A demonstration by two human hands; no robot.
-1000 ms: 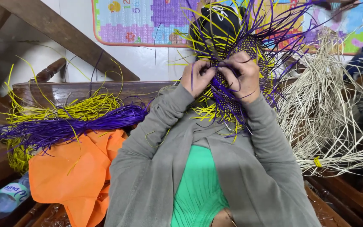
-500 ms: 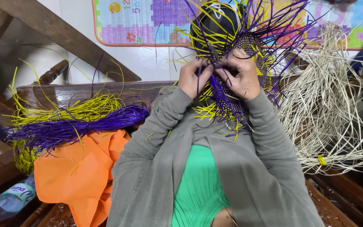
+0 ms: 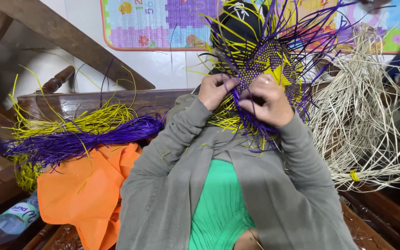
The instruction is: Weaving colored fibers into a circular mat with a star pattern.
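Your left hand [image 3: 216, 90] is curled with its fingertips pinched onto strands at the near left edge of the weave [image 3: 267, 65], and your right hand [image 3: 267, 99] is closed loosely over the near edge, fingers folded round a clump of purple strands that trail down toward your chest. The weave, a tight purple and yellow panel, is held up between both hands just beyond your grey sleeves [image 3: 172, 153], its loose ends fanning out far and to both sides. Because so many free ends cross at your knuckles, it would be easy, I think, to catch the wrong colour or pull a neighbouring strand along with the one you mean, and a hard tug could loosen the finished rows. The stiff ends point back at you, so a quick turn of the panel could flick one toward your eyes. Left of you lies a bundle of purple strands [image 3: 84, 139] across yellow strands [image 3: 89, 121] on an orange cloth [image 3: 84, 194], near a wooden bench [image 3: 93, 99]; reaching there one-handed might let the panel slacken. A plastic bottle [image 3: 10, 220] lies at the near left, pale straw [image 3: 371, 125] is heaped at the right, and a coloured play mat [image 3: 163, 23] lies beyond.
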